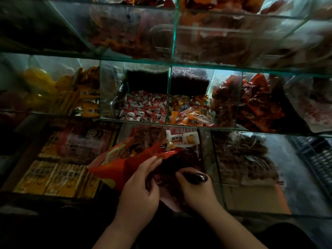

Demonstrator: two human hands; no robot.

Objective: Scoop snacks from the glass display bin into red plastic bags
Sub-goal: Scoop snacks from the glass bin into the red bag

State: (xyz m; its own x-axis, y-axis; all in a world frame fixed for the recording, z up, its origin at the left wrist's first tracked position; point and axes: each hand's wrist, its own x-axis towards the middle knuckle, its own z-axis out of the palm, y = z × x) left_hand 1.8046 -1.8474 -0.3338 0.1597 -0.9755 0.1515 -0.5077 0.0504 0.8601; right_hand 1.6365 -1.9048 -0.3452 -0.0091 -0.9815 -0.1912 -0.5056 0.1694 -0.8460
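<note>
Both hands are low and close in the head view. The left hand [139, 192] pinches the rim of a red plastic bag [129, 159], holding its mouth up. Just right of the bag, the right hand [195, 187] is clenched around a dark scoop handle [195, 177], buried among dark red snacks [181, 162] in the glass display bin [209, 159]. A white labelled packet [185, 139] sits just above the bag. Further up, red-and-white wrapped candies [145, 108] fill a compartment, orange wrapped sweets [190, 112] beside them. Left of the bag, yellow boxes [52, 178].
</note>
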